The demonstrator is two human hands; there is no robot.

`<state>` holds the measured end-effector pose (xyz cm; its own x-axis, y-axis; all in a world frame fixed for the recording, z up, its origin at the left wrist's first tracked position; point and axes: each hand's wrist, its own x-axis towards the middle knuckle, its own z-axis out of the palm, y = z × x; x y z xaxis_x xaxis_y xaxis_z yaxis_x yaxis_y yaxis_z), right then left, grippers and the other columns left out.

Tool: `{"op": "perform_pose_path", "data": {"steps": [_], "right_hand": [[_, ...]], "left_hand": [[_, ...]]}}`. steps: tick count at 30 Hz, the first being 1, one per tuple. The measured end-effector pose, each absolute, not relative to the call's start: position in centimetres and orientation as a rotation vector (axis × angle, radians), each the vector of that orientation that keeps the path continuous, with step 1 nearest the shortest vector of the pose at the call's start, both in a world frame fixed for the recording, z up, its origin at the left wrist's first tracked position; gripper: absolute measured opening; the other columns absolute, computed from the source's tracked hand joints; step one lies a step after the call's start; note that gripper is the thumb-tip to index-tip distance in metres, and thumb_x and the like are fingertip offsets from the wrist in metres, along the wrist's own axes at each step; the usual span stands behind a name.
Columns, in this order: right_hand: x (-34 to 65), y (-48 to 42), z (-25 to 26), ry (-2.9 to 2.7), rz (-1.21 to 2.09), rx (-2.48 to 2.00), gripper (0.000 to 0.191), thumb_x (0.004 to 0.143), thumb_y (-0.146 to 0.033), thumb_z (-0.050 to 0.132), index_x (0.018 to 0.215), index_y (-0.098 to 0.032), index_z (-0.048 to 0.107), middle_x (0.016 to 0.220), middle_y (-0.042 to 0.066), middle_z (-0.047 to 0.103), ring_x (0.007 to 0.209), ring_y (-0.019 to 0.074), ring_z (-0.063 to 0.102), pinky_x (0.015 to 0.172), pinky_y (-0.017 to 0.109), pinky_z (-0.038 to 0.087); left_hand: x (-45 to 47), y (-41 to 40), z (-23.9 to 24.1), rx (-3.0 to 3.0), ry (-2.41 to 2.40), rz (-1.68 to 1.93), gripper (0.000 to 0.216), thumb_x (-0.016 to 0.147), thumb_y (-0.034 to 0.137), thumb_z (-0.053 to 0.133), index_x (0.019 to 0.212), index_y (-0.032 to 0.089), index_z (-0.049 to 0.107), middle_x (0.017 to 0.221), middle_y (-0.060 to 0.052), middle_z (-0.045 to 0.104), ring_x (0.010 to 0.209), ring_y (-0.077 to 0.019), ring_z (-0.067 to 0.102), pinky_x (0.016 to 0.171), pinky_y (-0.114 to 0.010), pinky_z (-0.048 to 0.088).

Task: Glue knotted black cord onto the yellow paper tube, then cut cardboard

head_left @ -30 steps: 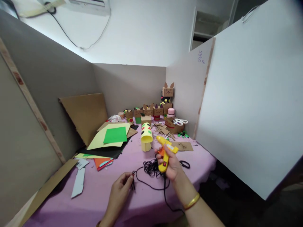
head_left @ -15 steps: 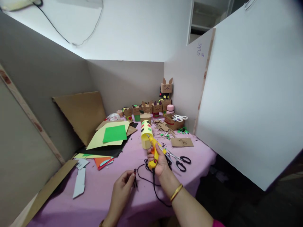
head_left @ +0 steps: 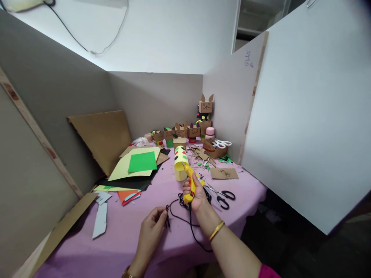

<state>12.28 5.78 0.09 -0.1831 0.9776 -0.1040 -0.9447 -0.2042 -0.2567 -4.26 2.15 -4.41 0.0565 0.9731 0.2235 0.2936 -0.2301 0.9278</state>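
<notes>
In the head view, my right hand (head_left: 199, 197) grips a yellow hot glue gun (head_left: 190, 186). Its nozzle points forward at the near rim of a pale yellow paper tube (head_left: 181, 155) dotted with red, green and black cut-outs; I cannot tell whether they touch. The tube lies on its side, a cardboard box head (head_left: 179, 142) at its far end. Between thumb and fingers, my left hand (head_left: 153, 227) pinches a short looped piece of black cord (head_left: 167, 219). More black cord lies partly hidden behind my right hand. Black-handled scissors (head_left: 223, 199) rest just right of that hand.
Stacked coloured paper (head_left: 142, 162) and a leaning cardboard sheet (head_left: 101, 135) occupy the left. Several cardboard animal figures (head_left: 193, 132) stand at the back, near a box (head_left: 214, 150) holding white scissors (head_left: 222, 144). Board partitions (head_left: 156, 96) enclose the pink-covered table (head_left: 121, 227).
The view has shifted slightly, so the scene sits a little to the right. Both hands keep their holds on the glue gun and the cord, with hardly any movement.
</notes>
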Motion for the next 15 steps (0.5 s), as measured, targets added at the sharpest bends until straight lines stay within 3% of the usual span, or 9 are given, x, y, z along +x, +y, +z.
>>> {"op": "perform_pose_path", "data": {"steps": [15], "right_hand": [[12.43, 6.39, -0.27, -0.139, 1.737, -0.287, 0.037, 0.070, -0.044, 0.071, 0.057, -0.018, 0.047, 0.044, -0.009, 0.046, 0.031, 0.0012, 0.037, 0.030, 0.009, 0.033]], "left_hand": [[-4.35, 2.07, -4.44, 1.638, 1.299, 1.200, 0.026, 0.074, 0.043, 0.056, 0.072, 0.017, 0.062, 0.058, 0.002, 0.054, 0.057, -0.0155, 0.050, 0.055, -0.024, 0.041]]}}
